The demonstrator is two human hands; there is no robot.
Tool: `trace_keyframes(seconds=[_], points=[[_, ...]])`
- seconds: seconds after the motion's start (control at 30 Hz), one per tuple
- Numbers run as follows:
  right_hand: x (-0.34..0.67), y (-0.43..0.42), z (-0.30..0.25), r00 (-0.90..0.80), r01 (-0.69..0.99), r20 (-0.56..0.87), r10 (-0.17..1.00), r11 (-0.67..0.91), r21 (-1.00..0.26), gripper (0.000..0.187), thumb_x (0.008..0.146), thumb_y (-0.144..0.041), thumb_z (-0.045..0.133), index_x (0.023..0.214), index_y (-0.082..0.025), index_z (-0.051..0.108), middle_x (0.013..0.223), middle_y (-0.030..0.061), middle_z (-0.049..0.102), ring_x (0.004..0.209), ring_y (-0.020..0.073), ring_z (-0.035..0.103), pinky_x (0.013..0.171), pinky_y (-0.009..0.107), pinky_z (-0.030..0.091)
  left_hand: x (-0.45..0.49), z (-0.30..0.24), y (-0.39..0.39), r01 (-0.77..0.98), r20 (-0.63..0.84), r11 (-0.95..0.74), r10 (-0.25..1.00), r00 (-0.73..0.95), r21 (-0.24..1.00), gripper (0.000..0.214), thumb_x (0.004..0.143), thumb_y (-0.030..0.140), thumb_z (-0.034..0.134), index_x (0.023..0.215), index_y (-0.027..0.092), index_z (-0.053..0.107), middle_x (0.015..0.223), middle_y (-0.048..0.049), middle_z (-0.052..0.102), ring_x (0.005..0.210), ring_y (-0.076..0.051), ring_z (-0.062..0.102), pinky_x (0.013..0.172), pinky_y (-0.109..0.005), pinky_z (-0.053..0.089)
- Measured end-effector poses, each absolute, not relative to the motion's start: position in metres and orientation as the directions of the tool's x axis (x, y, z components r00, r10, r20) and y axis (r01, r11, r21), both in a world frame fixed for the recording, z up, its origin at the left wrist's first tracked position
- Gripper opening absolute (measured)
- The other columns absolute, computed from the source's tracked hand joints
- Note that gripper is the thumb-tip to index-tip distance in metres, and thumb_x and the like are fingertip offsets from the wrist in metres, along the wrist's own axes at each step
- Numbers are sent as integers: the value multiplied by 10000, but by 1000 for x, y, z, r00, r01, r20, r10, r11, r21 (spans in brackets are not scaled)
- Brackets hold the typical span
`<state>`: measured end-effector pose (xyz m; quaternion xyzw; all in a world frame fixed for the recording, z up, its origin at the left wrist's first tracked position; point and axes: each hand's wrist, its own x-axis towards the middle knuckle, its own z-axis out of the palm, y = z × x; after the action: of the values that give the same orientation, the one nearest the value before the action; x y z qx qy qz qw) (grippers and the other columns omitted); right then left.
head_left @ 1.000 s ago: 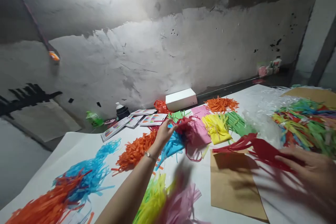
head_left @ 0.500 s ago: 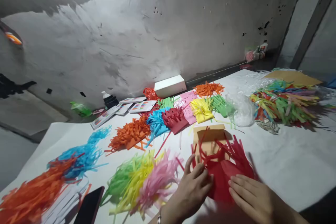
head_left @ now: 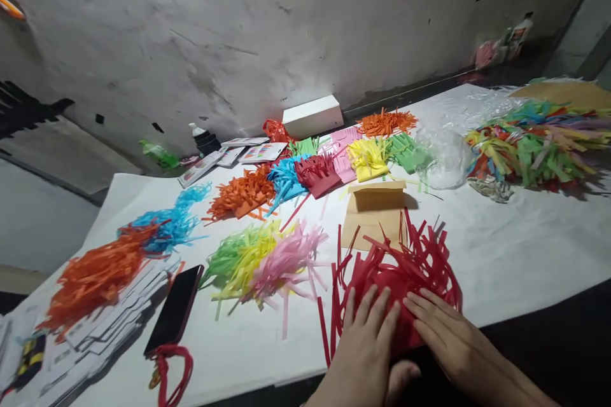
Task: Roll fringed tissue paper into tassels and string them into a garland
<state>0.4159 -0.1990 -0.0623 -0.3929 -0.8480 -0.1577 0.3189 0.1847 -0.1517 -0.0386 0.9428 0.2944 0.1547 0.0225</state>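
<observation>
Both hands rest palm down on a red sheet of paper (head_left: 401, 331) cut into long fringe at its far end. My left hand (head_left: 367, 337) lies on the left of the sheet, fingers stretched and spread. To its right, my right hand (head_left: 442, 331) lies flat with fingers extended, slanting in from the lower right. Loose red strips (head_left: 429, 254) curl up beyond the fingertips. Just past them, a brown paper envelope (head_left: 370, 219) lies with its flap raised, partly covered by the strips.
Pink (head_left: 286, 264), yellow and green strips lie left of my hands, near a dark phone (head_left: 176, 305) with a red strap. Orange strips (head_left: 100, 273) sit further left. Fringed papers in several colours line the back, before a white box (head_left: 312, 116). A multicoloured strip pile (head_left: 534, 146) stands at right.
My left hand has gone from curled fingers at the fringe to lying flat on the red paper. The red strips are spread wider, uncovering more of the envelope. The camera has tilted down.
</observation>
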Motion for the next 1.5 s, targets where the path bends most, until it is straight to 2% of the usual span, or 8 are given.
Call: trace_keyframes(seconds=[0.13, 0.27, 0.47, 0.73, 0.93, 1.1, 1.27, 1.5], points=[[412, -201, -65, -453, 804, 658, 601, 595, 9, 370, 893, 49, 374, 990, -62, 713, 1212, 197, 715, 1160, 302, 673, 946, 459, 589, 170, -44, -109, 820, 116, -562, 827, 551, 109, 542, 945, 492, 574, 1368, 155, 598, 1355, -222, 645, 1223, -416, 603, 1088, -758, 288], [401, -202, -69, -392, 833, 657, 645, 552, -45, 366, 861, 67, 393, 994, -75, 703, 1214, 183, 717, 1155, 289, 669, 988, 442, 538, 113, -30, -84, 965, 278, -264, 928, 249, 15, 409, 962, 315, 531, 1318, 138, 627, 1371, -258, 617, 1273, -445, 561, 1051, -783, 284], [399, -200, -61, -300, 816, 618, 727, 531, -229, 308, 930, -39, 403, 942, -130, 697, 1219, 130, 721, 1157, 262, 645, 1109, 448, 370, 146, -27, -143, 671, 392, -741, 626, 674, 29, 734, 872, 624, 604, 1463, 203, 494, 1510, -188, 516, 1421, -398, 420, 1135, -619, 338], [374, -177, -54, -286, 895, 553, 783, 424, -138, 388, 1033, -379, 425, 1283, -179, 644, 1327, 88, 678, 1233, 276, 575, 1231, 506, 112, 187, -66, -156, 619, 323, -785, 587, 743, 3, 497, 923, 390, 629, 1379, 198, 576, 1469, -98, 585, 1361, -332, 514, 1088, -536, 451], [440, -163, -77, -31, 998, 521, 853, 58, -35, 440, 1044, -379, 307, 1227, -171, 649, 1268, 200, 684, 1090, 403, 641, 1017, 752, 305, 174, -60, -151, 577, 311, -815, 561, 767, 48, 433, 951, 198, 535, 1380, 228, 590, 1477, -83, 579, 1395, -285, 484, 1144, -493, 409], [513, -193, -58, 150, 985, 590, 793, -171, -22, 420, 1025, -381, 406, 1224, -98, 644, 1245, 257, 675, 1103, 447, 660, 1010, 701, 403, 173, -58, -151, 573, 310, -815, 567, 763, 82, 455, 950, 143, 506, 1391, 222, 583, 1481, -79, 576, 1411, -280, 467, 1171, -493, 369], [444, -203, -28, -339, 860, 602, 723, 497, -113, 401, 960, -277, 594, 1347, -174, 602, 1269, 104, 708, 1237, 278, 624, 1148, 437, 417, 177, -53, -150, 579, 318, -804, 589, 743, 136, 456, 949, 104, 483, 1376, 224, 590, 1428, -98, 621, 1397, -259, 486, 1173, -492, 367], [403, -190, -43, -426, 740, 607, 671, 644, -194, 376, 983, -47, 383, 1160, -90, 711, 1186, 106, 743, 1195, 240, 644, 1155, 436, 404, 173, -44, -152, 512, 459, -814, 579, 674, 274, 295, 1032, 151, 422, 1143, 200, 691, 1149, -89, 746, 1163, -225, 613, 1070, -415, 414]])
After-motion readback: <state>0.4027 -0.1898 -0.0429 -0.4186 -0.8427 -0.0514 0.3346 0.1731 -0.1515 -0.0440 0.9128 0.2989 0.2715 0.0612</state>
